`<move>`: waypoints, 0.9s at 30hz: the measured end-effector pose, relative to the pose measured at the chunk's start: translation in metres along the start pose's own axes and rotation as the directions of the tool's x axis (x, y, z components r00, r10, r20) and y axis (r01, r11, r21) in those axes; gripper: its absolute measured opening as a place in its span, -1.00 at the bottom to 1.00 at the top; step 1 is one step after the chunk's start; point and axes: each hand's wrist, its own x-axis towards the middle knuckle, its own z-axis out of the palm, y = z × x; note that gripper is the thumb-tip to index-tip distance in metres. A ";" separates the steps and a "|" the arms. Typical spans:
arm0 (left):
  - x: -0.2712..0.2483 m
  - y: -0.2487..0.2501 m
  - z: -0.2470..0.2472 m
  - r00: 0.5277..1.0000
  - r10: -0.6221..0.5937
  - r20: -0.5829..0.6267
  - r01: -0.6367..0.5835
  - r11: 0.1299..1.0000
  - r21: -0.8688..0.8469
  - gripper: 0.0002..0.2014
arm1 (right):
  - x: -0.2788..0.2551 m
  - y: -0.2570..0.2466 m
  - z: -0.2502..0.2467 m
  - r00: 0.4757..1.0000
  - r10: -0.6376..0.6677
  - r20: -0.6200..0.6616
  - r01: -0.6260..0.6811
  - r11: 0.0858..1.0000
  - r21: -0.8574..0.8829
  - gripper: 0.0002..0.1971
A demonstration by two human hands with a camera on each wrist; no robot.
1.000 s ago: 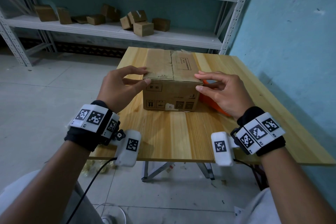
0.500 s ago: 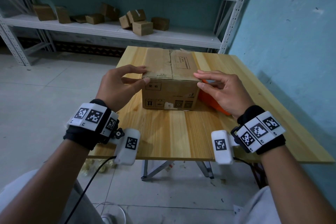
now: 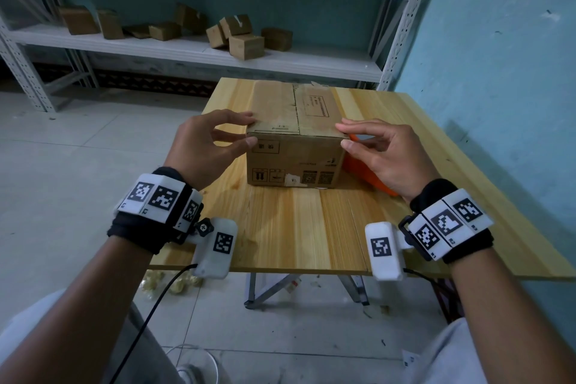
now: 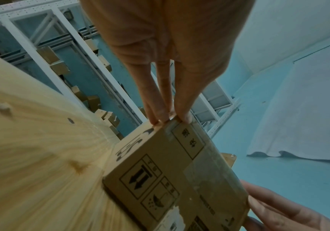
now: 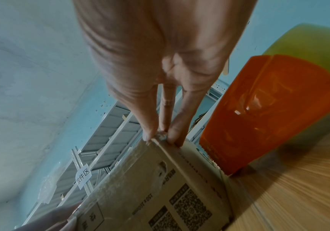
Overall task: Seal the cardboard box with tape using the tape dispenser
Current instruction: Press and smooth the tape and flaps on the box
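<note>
A brown cardboard box (image 3: 293,159) stands on the wooden table (image 3: 311,227), its top flaps closed with a seam down the middle. My left hand (image 3: 252,129) touches the near left top corner, straight fingers on top and thumb on the front face; the left wrist view shows the fingertips (image 4: 160,115) on that corner. At the near right top corner my right hand (image 3: 342,135) rests the same way, its fingertips (image 5: 172,136) on the edge. An orange tape dispenser (image 3: 361,171) lies against the box's right side, partly hidden by my right hand, and shows plainly in the right wrist view (image 5: 269,109).
Behind the table, a white metal shelf (image 3: 218,53) holds several small cardboard boxes. A blue wall (image 3: 498,72) runs along the table's right side. Bare wood lies between the box and the table's near edge; grey floor lies to the left.
</note>
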 end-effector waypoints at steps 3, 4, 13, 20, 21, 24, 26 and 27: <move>0.000 -0.001 0.001 1.000 0.007 -0.008 -0.007 1.000 0.015 -0.69 | 0.000 -0.001 0.000 1.000 0.008 -0.004 -0.008 1.000 0.002 -0.70; 0.000 -0.001 0.001 1.000 0.007 -0.014 -0.007 1.000 0.014 -0.69 | 0.000 -0.001 0.000 1.000 0.010 -0.006 -0.010 1.000 0.002 -0.70; 0.001 -0.002 0.001 0.999 -0.009 -0.035 0.010 1.000 0.009 -0.69 | 0.001 0.000 0.001 0.999 0.029 -0.025 -0.029 0.999 -0.012 -0.69; 0.002 -0.002 0.002 0.999 0.002 -0.037 -0.002 1.000 0.017 -0.69 | 0.002 0.002 0.002 0.999 0.028 -0.023 -0.028 0.999 -0.021 -0.68; 0.002 -0.002 0.002 0.999 0.004 -0.038 -0.003 1.000 0.014 -0.69 | 0.002 0.002 0.002 0.999 0.031 -0.020 -0.032 0.999 -0.024 -0.68; 0.002 -0.002 0.002 0.999 0.008 -0.040 -0.007 1.000 0.014 -0.68 | 0.002 0.001 0.002 0.999 0.034 -0.012 -0.035 0.999 -0.039 -0.66; 0.002 -0.002 0.002 0.999 0.008 -0.042 -0.007 1.000 0.022 -0.68 | 0.001 0.000 0.002 0.999 0.035 -0.015 -0.035 0.999 -0.037 -0.65; 0.002 -0.002 0.003 0.999 0.009 -0.043 -0.008 1.000 0.025 -0.68 | 0.001 0.000 0.002 0.999 0.036 -0.018 -0.037 0.999 -0.036 -0.66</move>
